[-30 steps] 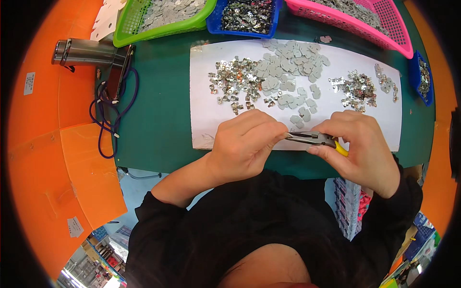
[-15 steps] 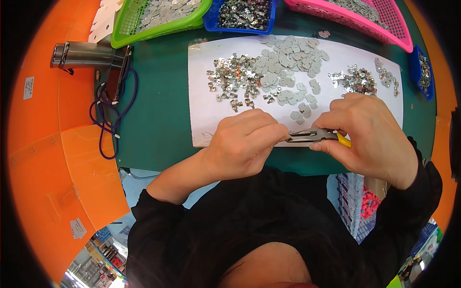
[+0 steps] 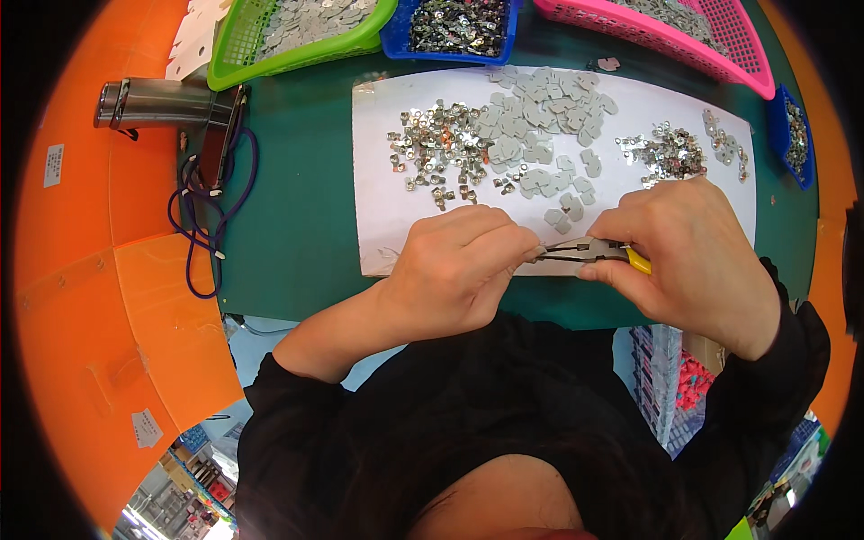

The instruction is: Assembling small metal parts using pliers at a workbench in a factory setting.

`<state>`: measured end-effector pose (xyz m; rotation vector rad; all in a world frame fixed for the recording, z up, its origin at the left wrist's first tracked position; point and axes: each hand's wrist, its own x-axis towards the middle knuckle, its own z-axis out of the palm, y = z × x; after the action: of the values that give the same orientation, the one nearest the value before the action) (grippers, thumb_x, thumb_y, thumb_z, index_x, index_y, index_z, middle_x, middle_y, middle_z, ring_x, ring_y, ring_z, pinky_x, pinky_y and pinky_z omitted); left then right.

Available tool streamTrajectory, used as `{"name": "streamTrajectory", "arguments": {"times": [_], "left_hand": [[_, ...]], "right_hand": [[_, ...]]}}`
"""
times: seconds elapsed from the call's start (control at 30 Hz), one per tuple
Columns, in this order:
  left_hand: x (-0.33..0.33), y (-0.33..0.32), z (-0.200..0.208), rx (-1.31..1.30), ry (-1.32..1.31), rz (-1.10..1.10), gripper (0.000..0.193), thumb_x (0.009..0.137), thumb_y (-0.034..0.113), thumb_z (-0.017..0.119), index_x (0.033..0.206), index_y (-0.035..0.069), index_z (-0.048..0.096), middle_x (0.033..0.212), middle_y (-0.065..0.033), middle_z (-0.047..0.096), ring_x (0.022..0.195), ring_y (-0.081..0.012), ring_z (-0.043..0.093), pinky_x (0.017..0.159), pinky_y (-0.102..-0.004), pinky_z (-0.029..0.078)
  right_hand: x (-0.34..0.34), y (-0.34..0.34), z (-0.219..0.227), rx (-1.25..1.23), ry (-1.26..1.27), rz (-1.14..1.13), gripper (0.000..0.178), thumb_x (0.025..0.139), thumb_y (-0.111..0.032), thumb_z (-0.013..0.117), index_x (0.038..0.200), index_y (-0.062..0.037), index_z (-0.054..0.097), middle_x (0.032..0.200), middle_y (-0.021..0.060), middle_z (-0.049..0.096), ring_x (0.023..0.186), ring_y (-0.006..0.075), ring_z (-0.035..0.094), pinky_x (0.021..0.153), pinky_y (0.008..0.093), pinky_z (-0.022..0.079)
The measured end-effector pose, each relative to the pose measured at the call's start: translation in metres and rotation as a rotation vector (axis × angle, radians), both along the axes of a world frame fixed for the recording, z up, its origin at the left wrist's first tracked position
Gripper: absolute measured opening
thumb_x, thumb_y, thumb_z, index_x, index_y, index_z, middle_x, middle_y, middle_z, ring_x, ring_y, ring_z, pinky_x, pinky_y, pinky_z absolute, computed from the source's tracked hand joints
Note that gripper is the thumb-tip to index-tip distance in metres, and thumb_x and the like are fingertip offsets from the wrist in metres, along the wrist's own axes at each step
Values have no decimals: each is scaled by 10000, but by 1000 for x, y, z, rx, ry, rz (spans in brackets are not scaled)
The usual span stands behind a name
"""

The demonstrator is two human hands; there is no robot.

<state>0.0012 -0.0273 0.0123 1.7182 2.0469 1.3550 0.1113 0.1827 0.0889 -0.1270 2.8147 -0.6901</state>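
My right hand (image 3: 688, 256) is wrapped round a pair of pliers (image 3: 594, 251) with yellow handles, its jaws pointing left. The jaw tips meet the fingertips of my left hand (image 3: 463, 261), which is closed in a pinch. Whatever sits between those fingers is too small and covered to make out. Just beyond my hands lies a white sheet (image 3: 382, 216) bearing a pile of small shiny metal clips (image 3: 441, 148), a heap of flat grey plates (image 3: 544, 112) and another pile of shiny metal pieces (image 3: 670, 151) to the right.
Along the far edge stand a green basket (image 3: 310, 56), a blue bin (image 3: 450, 61) and a pink basket (image 3: 666, 63), all holding small parts. A smaller blue bin (image 3: 795, 135) is at the right. A metal cylinder (image 3: 166, 103) and a dark cord (image 3: 250, 180) are at the left.
The pliers have turned slightly in my right hand, and their jaws look a little different at my left fingertips. The piles on the sheet stay as they were.
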Motion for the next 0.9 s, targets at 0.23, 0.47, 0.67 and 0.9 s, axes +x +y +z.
{"name": "streamTrajectory", "arguments": {"times": [0.23, 0.47, 0.67, 0.9], "left_hand": [[6, -1, -11, -95, -65, 2, 130, 773, -71, 689, 865, 15, 657, 678, -96, 580, 577, -262, 578, 498, -333, 445], [14, -6, -15, -116, -84, -22, 129, 781, -70, 680, 879, 8, 646, 683, -111, 568, 589, -273, 567, 512, -350, 442], [11, -9, -17, -140, -67, -37, 113, 799, -49, 675, 886, 13, 638, 707, -110, 586, 615, -290, 590, 533, -356, 463], [-11, -26, -4, -267, -110, -115, 91, 832, -42, 657, 909, 5, 646, 736, -118, 625, 662, -290, 631, 571, -328, 487]], "right_hand": [[8, -9, -14, 37, -2, -45, 222, 764, -245, 771, 804, -45, 685, 687, 132, 634, 667, 356, 618, 608, 438, 464], [3, -1, -20, -10, -101, 44, 263, 776, -289, 761, 784, -41, 673, 688, 139, 636, 659, 365, 616, 596, 439, 465], [6, -5, -28, 5, -43, 84, 261, 778, -292, 758, 786, -49, 662, 679, 132, 626, 660, 361, 615, 586, 445, 461], [0, -15, -34, 46, 173, 137, 208, 729, -179, 767, 858, -94, 628, 758, 70, 585, 733, 297, 587, 616, 421, 454]]}}
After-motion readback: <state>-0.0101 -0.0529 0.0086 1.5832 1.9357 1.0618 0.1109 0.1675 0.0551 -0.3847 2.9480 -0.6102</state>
